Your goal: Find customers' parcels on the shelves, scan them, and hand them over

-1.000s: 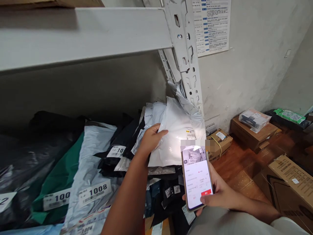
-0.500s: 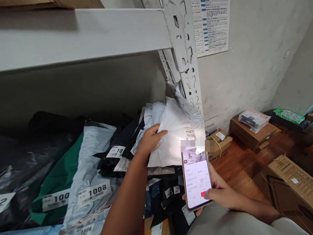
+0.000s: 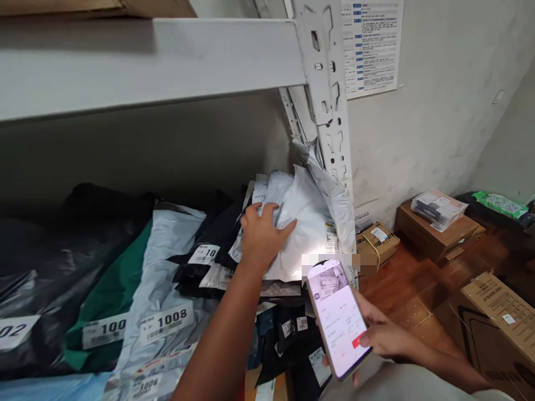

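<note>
My left hand (image 3: 262, 233) reaches in among the upright parcels, its fingers spread over the tops of the white mailer bags. The thumb rests against the front white mailer bag (image 3: 307, 228), which leans toward the rack post and carries a printed label. Another white mailer (image 3: 273, 192) stands just behind it. In my right hand (image 3: 382, 331) is a smartphone (image 3: 338, 320), with the thumb at a red button on its lit screen. A bright patch of light falls on the bag above the phone.
A white metal rack beam (image 3: 159, 64) and perforated post (image 3: 326, 100) frame the shelf. Left of my arm stand a grey bag labelled 1008 (image 3: 167, 295), a green bag (image 3: 112, 295) and black bags (image 3: 33, 267). Cardboard boxes (image 3: 438, 228) lie on the wooden floor at right.
My left hand has opened from its pinch on the front white mailer, its fingers now spread toward the bags behind. The phone has tilted and dropped slightly. The view has shifted a little left.
</note>
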A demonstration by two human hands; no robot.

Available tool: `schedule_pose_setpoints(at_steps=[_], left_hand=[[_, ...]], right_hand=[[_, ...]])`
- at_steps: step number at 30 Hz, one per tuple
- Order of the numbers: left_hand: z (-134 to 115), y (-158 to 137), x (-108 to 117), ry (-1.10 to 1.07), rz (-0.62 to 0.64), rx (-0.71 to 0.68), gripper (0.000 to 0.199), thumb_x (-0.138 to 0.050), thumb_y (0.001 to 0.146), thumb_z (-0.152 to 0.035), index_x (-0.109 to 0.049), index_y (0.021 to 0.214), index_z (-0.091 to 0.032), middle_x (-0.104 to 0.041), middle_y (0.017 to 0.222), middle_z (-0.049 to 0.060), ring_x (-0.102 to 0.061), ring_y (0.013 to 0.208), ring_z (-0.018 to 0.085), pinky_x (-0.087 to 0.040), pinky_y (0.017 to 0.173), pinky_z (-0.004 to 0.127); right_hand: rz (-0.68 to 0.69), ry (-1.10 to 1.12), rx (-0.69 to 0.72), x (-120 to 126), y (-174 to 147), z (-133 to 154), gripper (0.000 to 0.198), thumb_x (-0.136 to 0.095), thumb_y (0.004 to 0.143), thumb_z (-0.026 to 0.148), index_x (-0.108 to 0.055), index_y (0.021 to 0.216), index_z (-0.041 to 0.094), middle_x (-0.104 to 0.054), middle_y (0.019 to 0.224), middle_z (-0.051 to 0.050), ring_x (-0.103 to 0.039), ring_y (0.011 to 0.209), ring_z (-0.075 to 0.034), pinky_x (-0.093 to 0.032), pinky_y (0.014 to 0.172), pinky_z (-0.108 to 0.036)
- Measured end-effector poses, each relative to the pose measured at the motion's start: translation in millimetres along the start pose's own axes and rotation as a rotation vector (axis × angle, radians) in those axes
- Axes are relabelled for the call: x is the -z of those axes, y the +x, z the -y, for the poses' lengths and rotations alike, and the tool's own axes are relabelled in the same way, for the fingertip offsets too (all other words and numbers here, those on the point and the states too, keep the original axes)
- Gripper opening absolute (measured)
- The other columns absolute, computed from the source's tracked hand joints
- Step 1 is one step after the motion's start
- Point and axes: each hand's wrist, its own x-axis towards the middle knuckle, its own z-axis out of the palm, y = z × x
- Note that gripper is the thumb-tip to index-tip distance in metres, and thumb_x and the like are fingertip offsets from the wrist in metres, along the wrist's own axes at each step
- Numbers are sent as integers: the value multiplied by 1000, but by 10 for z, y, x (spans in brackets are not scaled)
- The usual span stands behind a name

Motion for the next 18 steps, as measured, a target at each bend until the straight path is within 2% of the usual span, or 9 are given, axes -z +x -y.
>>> schedule_pose_setpoints(at_steps=[2, 4, 7, 10, 12, 14, 16, 17, 18], left_hand=[[-23, -16, 34, 37, 220, 36, 90, -62, 72, -58, -34, 151, -27, -36, 152, 20, -39, 137, 44, -38, 104, 54], [-64, 21, 38, 52, 405, 14, 97, -60, 76, -57, -14, 157, -30, -31, 156, 20, -35, 141, 43, -37, 106, 53], [-186, 217, -11, 106, 501, 30, 89, -53, 84, -53, -9, 158, -30, -27, 158, 23, -38, 139, 45, -38, 104, 50], [-336, 498, -30, 128, 584, 44, 87, -53, 85, -53, -9, 157, -33, -33, 154, 23, -49, 130, 44, -42, 98, 47], [-375, 592, 22, 102, 635, 29, 88, -55, 84, -53, -12, 157, -32, -40, 150, 21, -50, 128, 42, -43, 97, 46], [-303, 476, 108, 30, 519, -3, 82, -54, 85, -50, -23, 156, -23, -49, 145, 19, -49, 130, 38, -42, 101, 45], [-96, 83, 162, -74, 177, -52, 68, -48, 87, -47, -42, 147, -16, -55, 139, 17, -50, 129, 33, -40, 106, 43], [56, -211, 152, -128, -39, -81, 62, -44, 88, -49, -49, 141, -17, -58, 135, 15, -52, 126, 31, -40, 106, 43], [232, -554, 108, -172, -182, -67, 55, -42, 88, -53, -57, 131, -22, -63, 127, 12, -58, 118, 29, -44, 103, 45]], right_hand=[[-63, -40, 64, 128, -95, 44, 114, -83, 64, 25, -14, 153, 36, -69, 123, -10, -74, 93, -30, -60, 51, -26], [-145, -97, 136, 262, -219, 122, 115, -84, 64, 30, -12, 154, 34, -70, 122, -12, -75, 85, -29, -59, 48, -27], [-290, -163, 172, 415, -380, 250, 117, -84, 65, 37, -10, 155, 35, -65, 131, -17, -75, 78, -28, -58, 45, -29], [-391, -223, 170, 462, -427, 318, 117, -83, 67, 40, -6, 155, 37, -67, 126, -16, -74, 80, -31, -57, 44, -32], [-396, -240, 166, 452, -402, 312, 115, -82, 68, 39, -7, 155, 39, -68, 125, -15, -74, 83, -33, -57, 44, -33], [-370, -225, 177, 437, -365, 269, 112, -82, 68, 42, -11, 154, 40, -66, 127, -16, -74, 82, -34, -57, 43, -35], [-363, -204, 185, 434, -347, 201, 111, -82, 67, 46, -13, 154, 40, -67, 125, -16, -74, 79, -35, -58, 43, -39], [-377, -193, 188, 440, -349, 161, 112, -82, 66, 50, -14, 154, 39, -69, 121, -16, -73, 78, -36, -57, 43, -41], [-404, -182, 185, 452, -356, 117, 112, -81, 66, 53, -14, 154, 39, -71, 117, -15, -73, 79, -38, -57, 44, -42]])
